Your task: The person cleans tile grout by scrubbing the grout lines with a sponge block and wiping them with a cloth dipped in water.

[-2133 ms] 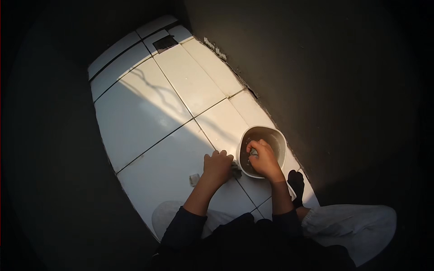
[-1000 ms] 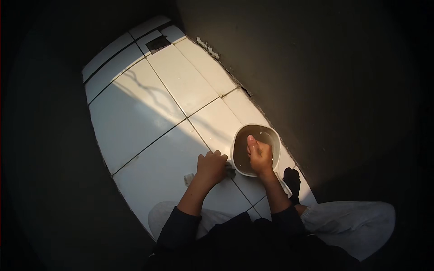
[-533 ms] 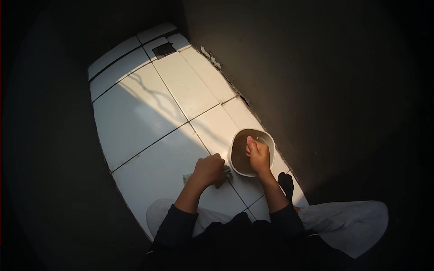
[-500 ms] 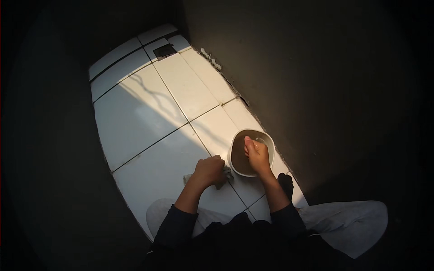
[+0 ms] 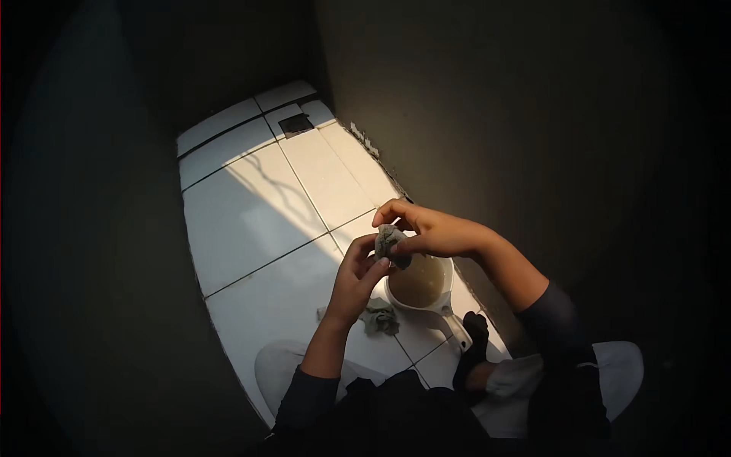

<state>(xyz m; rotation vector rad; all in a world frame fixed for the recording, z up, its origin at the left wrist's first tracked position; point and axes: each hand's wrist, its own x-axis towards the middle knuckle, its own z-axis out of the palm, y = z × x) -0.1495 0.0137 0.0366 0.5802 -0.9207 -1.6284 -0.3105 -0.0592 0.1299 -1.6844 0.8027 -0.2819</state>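
A crumpled grey-green cloth-like piece (image 5: 390, 242) is held between both hands, above the left rim of a white dipper (image 5: 455, 327) with cloudy water in it. My left hand (image 5: 358, 278) pinches the piece from the left, thumb in front. My right hand (image 5: 426, 230) reaches across from the right and grips it between thumb and fingers. Below my left hand a second crumpled grey-green piece (image 5: 380, 317) lies on the tiles. A small pale piece (image 5: 321, 313) is partly hidden behind my left forearm.
White floor tiles (image 5: 251, 266) stretch ahead, with a dark square drain opening (image 5: 296, 125) near the far end. Dark walls rise at both sides. My foot (image 5: 474, 339) in dark covering rests right of the dipper handle, close to the right wall.
My right hand has come out of the dipper, and my left hand has risen from the tiles. Both now hold a crumpled piece. The dipper's handle and the piece on the tiles have come into view.
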